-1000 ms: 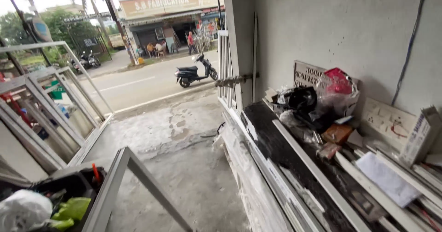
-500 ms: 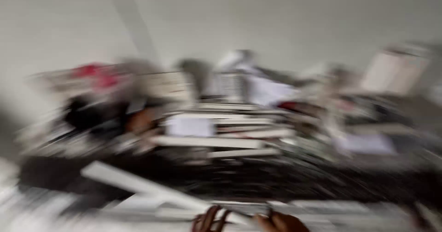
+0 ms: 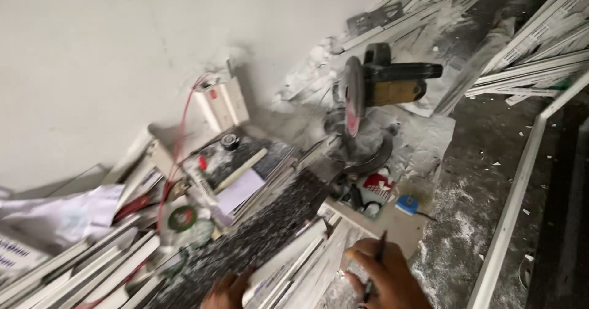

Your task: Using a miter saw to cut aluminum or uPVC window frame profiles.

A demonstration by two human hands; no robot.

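Observation:
My right hand [image 3: 383, 277] is at the bottom edge, fingers curled around a thin dark pen [image 3: 374, 266]. It rests over a bundle of white plastic profile strips [image 3: 304, 263]. My left hand [image 3: 228, 290] shows only its fingers, lying on the dark speckled slab [image 3: 270, 226] beside the same strips. Beyond them a chop saw [image 3: 377, 88] with a round blade and yellow-black motor stands on the dusty floor by the white wall.
Red wire [image 3: 175, 156], papers [image 3: 239, 189], a tape roll [image 3: 183, 218] and white offcuts clutter the left. A small blue object [image 3: 406, 205] lies near the saw. White frame profiles [image 3: 521, 174] run along the right and more [image 3: 540, 45] are stacked at the top right.
The view has swung from the street and doorway past the cluttered bench to the saw corner. Both my hands have come into view at the bottom.

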